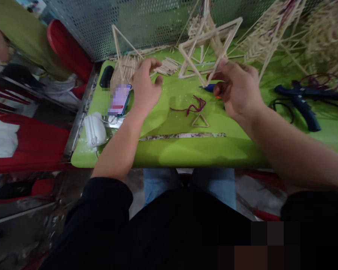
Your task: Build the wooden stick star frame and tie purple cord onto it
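My right hand (240, 88) pinches a star-shaped frame of thin wooden sticks (197, 62), raised over the green table. A blue pointed tool (210, 87) also sits in its curled fingers; its exact kind is unclear. My left hand (148, 84) has its thumb and index finger apart, holding nothing visible. It hovers beside a pile of loose sticks (126, 66) and a smaller bunch of sticks (169, 66). Between the hands lie a purple string (195, 105) and a small stick triangle (200, 121). An upright stick frame (116, 45) stands behind my left hand.
A phone (119, 99), a white adapter (95, 129) and a black object (106, 76) occupy the table's left side. A dark glue gun (302, 97) lies right, below larger stick structures (264, 37). A worn strip (183, 136) lies near the front edge. Perforated metal panel (107, 26) behind.
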Motion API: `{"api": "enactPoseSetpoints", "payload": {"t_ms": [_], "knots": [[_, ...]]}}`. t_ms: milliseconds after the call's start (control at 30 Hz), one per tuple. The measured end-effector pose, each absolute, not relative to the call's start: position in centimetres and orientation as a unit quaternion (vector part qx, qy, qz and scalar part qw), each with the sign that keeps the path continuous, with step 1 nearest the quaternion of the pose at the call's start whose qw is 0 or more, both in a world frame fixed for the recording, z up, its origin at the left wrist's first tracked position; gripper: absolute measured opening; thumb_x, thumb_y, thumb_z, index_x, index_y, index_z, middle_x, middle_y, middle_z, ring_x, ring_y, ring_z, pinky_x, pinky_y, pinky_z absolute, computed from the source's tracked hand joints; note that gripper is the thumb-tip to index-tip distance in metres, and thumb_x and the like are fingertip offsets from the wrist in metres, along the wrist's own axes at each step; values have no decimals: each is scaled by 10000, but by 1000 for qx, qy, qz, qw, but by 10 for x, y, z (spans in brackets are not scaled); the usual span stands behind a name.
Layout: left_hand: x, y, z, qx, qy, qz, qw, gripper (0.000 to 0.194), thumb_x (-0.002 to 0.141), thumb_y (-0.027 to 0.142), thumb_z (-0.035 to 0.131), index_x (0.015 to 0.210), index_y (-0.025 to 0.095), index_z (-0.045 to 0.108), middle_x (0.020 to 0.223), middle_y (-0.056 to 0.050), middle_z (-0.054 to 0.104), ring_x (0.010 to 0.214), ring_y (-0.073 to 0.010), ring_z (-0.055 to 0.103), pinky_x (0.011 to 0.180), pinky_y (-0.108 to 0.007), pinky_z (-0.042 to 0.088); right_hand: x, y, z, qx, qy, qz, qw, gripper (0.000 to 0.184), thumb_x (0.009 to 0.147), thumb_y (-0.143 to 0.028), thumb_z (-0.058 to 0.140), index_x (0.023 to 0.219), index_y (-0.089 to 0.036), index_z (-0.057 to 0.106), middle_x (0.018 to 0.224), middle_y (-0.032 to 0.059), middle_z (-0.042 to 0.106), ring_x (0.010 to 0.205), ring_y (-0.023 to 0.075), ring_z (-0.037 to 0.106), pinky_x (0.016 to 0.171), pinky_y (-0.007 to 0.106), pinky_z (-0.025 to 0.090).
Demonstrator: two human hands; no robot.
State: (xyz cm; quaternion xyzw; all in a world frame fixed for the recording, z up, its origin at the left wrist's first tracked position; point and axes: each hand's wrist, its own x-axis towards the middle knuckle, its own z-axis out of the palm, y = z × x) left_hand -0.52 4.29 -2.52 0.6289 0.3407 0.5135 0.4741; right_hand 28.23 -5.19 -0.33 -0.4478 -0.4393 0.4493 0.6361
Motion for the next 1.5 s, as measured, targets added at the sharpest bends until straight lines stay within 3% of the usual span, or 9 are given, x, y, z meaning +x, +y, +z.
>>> {"api": "enactPoseSetpoints", "payload": {"t_ms": [100,200,267,433,600,867,967,1167,1500], "knots": [[12,23,-9,606,351,554,450,247,966,373,927,973,273,701,955,-22,715,1096,-228,735,1097,-412,586,283,-51,-3,-442,-443,450,638,503,737,-757,1035,823,-365,732,924,38,794,804,263,704,541,457,480],[19,2,10,561,297,529,563,311,1087,417,723,866,255,575,788,4,558,805,-181,688,905,-377,632,282,-54,-1,-447,-447,442,637,429,784,-741,1003,826,-405,739,947,12,821,867,282,724,590,478,494],[18,-9,20,540,271,507,615,381,1106,450,653,822,258,487,732,5,464,726,-186,648,842,-378,649,281,-56,-1,-449,-444,443,636,409,793,-730,994,827,-417,733,946,-3,825,893,283,725,625,485,504],[16,-23,32,525,239,500,646,458,1100,509,632,804,256,391,737,-11,394,773,-209,648,843,-376,658,280,-54,-3,-439,-430,456,644,417,807,-690,994,860,-377,723,915,13,791,852,249,674,626,445,474],[19,-23,32,515,217,502,660,492,1160,523,547,786,248,385,741,6,346,646,-153,547,803,-355,646,279,-53,-4,-431,-423,457,653,300,843,-624,923,892,-368,775,910,13,797,816,218,624,588,416,404],[30,-19,21,524,244,528,622,403,1181,409,650,833,236,544,758,21,448,635,-107,515,743,-266,573,280,-64,14,-435,-403,443,672,377,732,-768,947,905,-497,751,1009,-32,852,1203,351,717,637,523,522],[34,-19,12,526,265,542,600,379,1197,364,645,852,216,590,778,20,490,683,-102,596,765,-255,570,278,-67,14,-434,-411,428,678,364,758,-768,945,876,-485,749,1024,-27,850,1147,350,735,615,518,525],[32,-12,-4,541,293,533,581,318,1195,375,666,924,209,657,840,7,572,869,-152,762,835,-277,631,274,-65,6,-393,-436,450,673,307,874,-683,917,887,-393,818,973,1,830,925,242,717,501,374,433],[32,-4,-10,588,275,532,544,326,1130,441,782,909,225,678,835,16,586,849,-152,751,909,-327,662,277,-65,4,-416,-440,445,660,250,887,-677,882,892,-433,830,995,-5,847,945,265,747,540,424,468]]}}
